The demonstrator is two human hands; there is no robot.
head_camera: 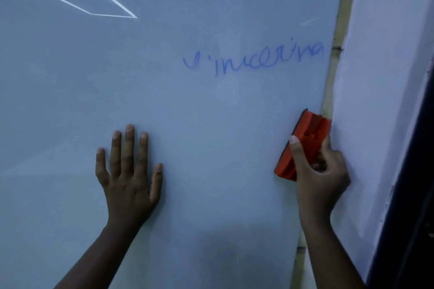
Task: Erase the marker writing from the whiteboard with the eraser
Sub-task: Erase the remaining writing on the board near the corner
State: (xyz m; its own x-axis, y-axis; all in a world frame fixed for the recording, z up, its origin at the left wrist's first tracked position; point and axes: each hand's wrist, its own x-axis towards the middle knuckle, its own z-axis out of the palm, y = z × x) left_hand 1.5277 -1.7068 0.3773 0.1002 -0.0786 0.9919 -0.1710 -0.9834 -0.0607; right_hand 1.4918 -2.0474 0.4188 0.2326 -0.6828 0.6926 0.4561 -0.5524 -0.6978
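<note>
Two hands: right hand (321, 171) grips light, rigid eraser (303, 145) by its sides; left hand (128, 171) flat on whiteboard (211, 124).

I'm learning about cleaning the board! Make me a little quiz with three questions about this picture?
1. True or false: the right hand holds the orange eraser.
2. What colour is the writing on the whiteboard? A) red B) blue C) green
3. Fill in: the left hand rests ____ on the board, fingers spread.

Key: 1. true; 2. B; 3. flat
</note>
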